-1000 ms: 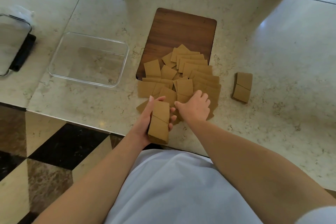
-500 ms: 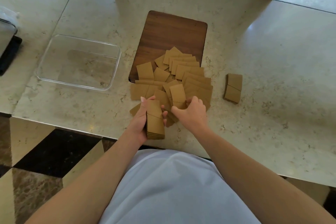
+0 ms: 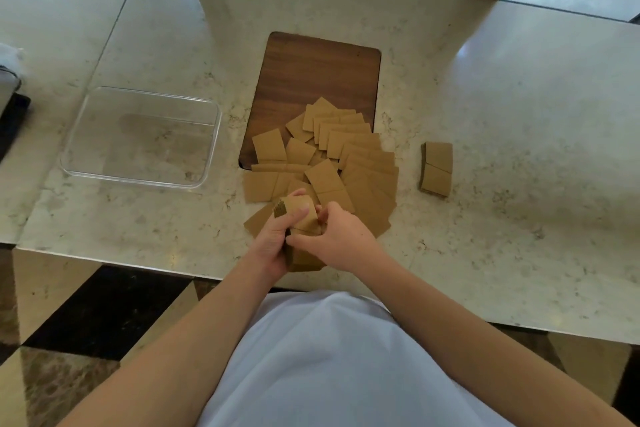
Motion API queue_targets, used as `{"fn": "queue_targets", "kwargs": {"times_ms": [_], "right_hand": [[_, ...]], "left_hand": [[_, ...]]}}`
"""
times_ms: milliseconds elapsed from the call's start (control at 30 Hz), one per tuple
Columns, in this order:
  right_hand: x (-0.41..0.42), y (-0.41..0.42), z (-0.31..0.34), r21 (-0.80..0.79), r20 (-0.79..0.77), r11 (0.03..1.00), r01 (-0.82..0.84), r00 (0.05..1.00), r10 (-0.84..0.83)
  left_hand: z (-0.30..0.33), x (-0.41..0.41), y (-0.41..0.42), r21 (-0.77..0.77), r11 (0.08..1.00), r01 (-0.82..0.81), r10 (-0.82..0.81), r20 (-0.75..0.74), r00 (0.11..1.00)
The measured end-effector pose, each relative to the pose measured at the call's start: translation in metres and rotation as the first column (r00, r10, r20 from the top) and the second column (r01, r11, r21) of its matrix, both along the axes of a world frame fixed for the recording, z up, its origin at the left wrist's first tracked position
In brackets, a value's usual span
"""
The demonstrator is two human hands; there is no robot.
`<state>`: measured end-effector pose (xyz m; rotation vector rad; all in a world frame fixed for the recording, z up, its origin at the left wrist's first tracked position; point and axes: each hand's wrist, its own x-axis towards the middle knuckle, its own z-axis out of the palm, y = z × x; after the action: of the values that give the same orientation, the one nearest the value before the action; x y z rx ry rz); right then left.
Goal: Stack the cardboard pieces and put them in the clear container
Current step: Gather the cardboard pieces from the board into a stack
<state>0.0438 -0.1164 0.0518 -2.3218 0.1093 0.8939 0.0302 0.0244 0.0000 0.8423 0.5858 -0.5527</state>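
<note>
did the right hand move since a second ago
Yes. The right hand has come off the loose pieces toward the body, onto the stack in the left hand.

A pale marble-patterned countertop (image 3: 485,135) is filling most of the view, soft light glinting off its polished surface. A dark wooden board (image 3: 311,73) is lying flat on it. Below the counter's near edge, a floor (image 3: 86,315) of black, cream and brown stone tiles is showing.

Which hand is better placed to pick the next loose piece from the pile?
Right, probably. The left hand grips the brown cardboard stack; the right hand only touches it and is nearer the loose brown cardboard pieces.
</note>
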Motion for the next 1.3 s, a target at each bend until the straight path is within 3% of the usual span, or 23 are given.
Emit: {"fn": "queue_targets", "kwargs": {"times_ms": [33,133,200,367,500,633,733,833,967,1133,1300], "right_hand": [[0.005,-0.002,0.0,0.027,-0.01,0.999,0.02,1.0,-0.019],[0.033,-0.017,-0.003,0.116,-0.035,0.951,0.285,0.959,-0.283],[0.046,-0.026,-0.014,0.018,0.073,0.94,0.34,0.937,-0.341],[0.046,-0.018,-0.048,-0.314,0.164,0.938,0.145,0.982,-0.097],[0.042,-0.008,-0.06,-0.386,0.26,0.916,0.106,0.966,-0.002],[0.039,-0.008,-0.059,-0.344,0.256,0.931,0.125,0.966,-0.035],[0.032,-0.018,-0.044,-0.188,0.233,0.965,0.181,0.963,-0.136],[0.018,-0.026,-0.018,0.029,-0.007,0.966,0.255,0.967,-0.255],[0.0,-0.028,0.007,0.123,-0.183,0.973,0.196,0.968,-0.172],[-0.013,-0.015,0.019,0.15,-0.062,0.988,0.041,0.998,-0.031],[-0.014,-0.004,0.009,-0.089,0.113,0.99,-0.114,0.986,0.123]], "left_hand": [[0.0,-0.001,0.0,-0.005,1.0,-0.001,0.001,-0.024,1.0],[0.002,0.002,-0.001,-0.1,0.992,-0.081,0.073,-0.081,0.994],[0.001,0.002,0.001,-0.176,0.972,-0.158,0.141,-0.107,0.984],[0.002,-0.003,0.003,-0.177,0.972,-0.155,0.14,-0.092,0.986],[0.004,-0.003,0.006,-0.096,0.984,-0.15,0.143,-0.079,0.987],[0.003,-0.002,0.009,-0.038,0.984,-0.174,0.17,-0.088,0.982],[0.0,-0.002,0.008,-0.018,0.982,-0.19,0.187,-0.1,0.977],[0.002,-0.001,0.005,-0.005,0.985,-0.17,0.168,-0.119,0.979],[0.005,0.001,0.004,0.041,0.994,-0.098,0.103,-0.149,0.983],[0.011,0.0,-0.001,-0.026,0.994,-0.102,0.097,-0.167,0.981],[0.012,0.001,-0.007,0.02,0.999,-0.033,0.035,-0.156,0.987]]}}
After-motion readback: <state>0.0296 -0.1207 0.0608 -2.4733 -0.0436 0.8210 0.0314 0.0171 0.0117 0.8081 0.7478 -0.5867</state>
